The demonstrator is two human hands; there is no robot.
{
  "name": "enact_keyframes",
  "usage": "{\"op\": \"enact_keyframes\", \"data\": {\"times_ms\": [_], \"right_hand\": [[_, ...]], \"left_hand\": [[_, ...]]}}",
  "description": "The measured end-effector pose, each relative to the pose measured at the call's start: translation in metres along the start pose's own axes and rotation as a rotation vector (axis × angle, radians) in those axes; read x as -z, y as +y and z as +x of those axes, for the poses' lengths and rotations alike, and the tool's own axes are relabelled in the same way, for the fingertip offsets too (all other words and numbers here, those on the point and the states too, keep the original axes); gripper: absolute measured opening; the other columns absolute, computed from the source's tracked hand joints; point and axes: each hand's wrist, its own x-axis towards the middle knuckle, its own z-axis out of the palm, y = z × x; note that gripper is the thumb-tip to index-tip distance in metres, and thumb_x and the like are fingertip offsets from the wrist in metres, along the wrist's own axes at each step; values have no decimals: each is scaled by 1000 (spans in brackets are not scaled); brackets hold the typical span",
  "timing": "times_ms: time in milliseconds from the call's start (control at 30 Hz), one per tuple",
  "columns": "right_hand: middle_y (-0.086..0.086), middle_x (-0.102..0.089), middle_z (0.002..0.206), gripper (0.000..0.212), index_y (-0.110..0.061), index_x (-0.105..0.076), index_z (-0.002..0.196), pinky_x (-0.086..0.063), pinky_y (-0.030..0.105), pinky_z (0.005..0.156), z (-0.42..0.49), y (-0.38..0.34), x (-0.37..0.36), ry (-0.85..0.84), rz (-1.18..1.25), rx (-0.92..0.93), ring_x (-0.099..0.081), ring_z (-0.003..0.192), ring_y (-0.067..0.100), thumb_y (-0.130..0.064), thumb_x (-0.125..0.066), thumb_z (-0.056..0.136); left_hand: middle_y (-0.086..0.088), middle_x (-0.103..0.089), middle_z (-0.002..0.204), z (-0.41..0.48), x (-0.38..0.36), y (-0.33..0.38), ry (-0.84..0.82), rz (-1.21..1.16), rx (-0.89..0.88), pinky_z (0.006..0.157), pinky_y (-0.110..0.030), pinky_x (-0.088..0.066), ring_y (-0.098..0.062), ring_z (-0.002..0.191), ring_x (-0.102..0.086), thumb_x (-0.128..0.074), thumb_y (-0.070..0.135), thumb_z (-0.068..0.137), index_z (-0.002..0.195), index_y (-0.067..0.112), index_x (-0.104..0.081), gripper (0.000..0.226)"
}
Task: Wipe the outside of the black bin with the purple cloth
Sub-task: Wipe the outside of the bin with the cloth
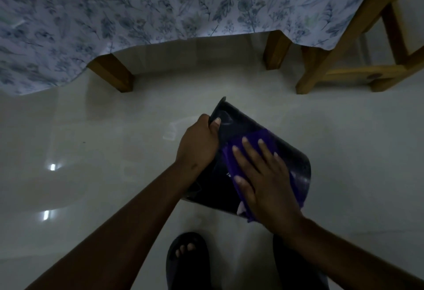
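On the floor, between my foot and the table legs, the bin lies tipped over, one broad side facing up at me. Its far end points toward the tablecloth and its near end sits just ahead of my sandal. My left hand grips the bin's left edge near the far end, fingers curled round it and thumb laid on the upper face. My right hand lies flat, fingers straight and spread, pressing the cloth against that upper face. The cloth covers the middle and near right part of the side, and a tail of it hangs past the near edge under my wrist. A wooden chair stands at the floor's far right.
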Motion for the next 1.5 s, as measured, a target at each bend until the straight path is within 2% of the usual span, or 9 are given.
{"op": "enact_keyframes", "data": {"times_ms": [200, 433, 567, 733, 967, 1067, 1233, 1400, 1500], "right_hand": [[-4, -42, 150, 48, -26, -31, 149, -27, 36, 114, 77, 36, 20, -4, 124, -103, -38, 138, 15, -38, -30, 102], [-5, -28, 157, 50, -34, -24, 149, -22, 44, 115, 2, 14, -1, -9, -28, 48, -22, 145, 23, -37, -25, 99], [-6, -32, 154, 48, -33, -28, 148, -20, 38, 114, 12, 19, 5, 0, -6, 109, -25, 144, 19, -39, -30, 100], [1, -47, 147, 45, -23, -38, 146, -33, 36, 110, 68, 33, 7, -22, 137, -135, -44, 133, 22, -31, -32, 102], [-6, -26, 157, 52, -35, -26, 148, -20, 43, 112, -12, 3, -9, -23, -76, 208, -20, 146, 24, -37, -33, 97], [-3, -34, 154, 49, -30, -31, 148, -28, 43, 112, 28, 11, -1, -7, 27, 66, -30, 142, 22, -37, -31, 100], [-1, -39, 151, 52, -22, -31, 149, -22, 34, 112, 38, 22, 4, -36, 100, -80, -34, 140, 21, -37, -29, 99], [-7, -35, 153, 52, -30, -33, 145, -21, 42, 112, -20, 2, -11, -34, -34, 237, -23, 145, 20, -36, -40, 93], [-3, -29, 156, 51, -25, -30, 146, -23, 42, 114, 7, -1, -3, 6, 48, 72, -23, 144, 17, -38, -39, 97]], "left_hand": [[1, -64, 103, -25, 9, -14, -156, -473, 153, 71, -25, -48, -13, 91, -63, -43, 37, 99, 117, 17, -52, 29], [8, -53, 73, -7, 3, -17, 4, -134, 55, 50, -2, -37, 0, 62, -48, -40, 32, 100, 90, 14, -50, 23], [8, -50, 69, -8, 0, -20, 33, -136, 18, 50, -4, -37, -2, 60, -47, -39, 30, 101, 85, 12, -49, 26], [11, -50, 69, -17, 0, -25, 60, -85, 4, 54, -6, -38, 0, 62, -48, -37, 33, 101, 85, 14, -50, 28], [1, -60, 79, -8, -2, -24, 70, -42, -13, 57, -21, -30, -13, 69, -53, -39, 32, 100, 90, 10, -58, 31], [5, -56, 74, -10, -1, -22, 64, -79, -24, 54, -12, -35, -2, 65, -50, -39, 29, 100, 85, 12, -56, 28], [0, -58, 77, -17, -1, -29, 66, -80, -2, 57, -26, -33, -8, 64, -50, -39, 30, 100, 85, 11, -55, 29], [6, -54, 71, -9, -3, -27, 69, -86, -11, 53, -14, -34, -8, 64, -50, -39, 30, 100, 85, 11, -55, 29], [6, -55, 72, -11, -2, -26, 64, -172, 3, 53, -7, -38, -3, 64, -50, -40, 29, 100, 87, 10, -57, 29]]}}
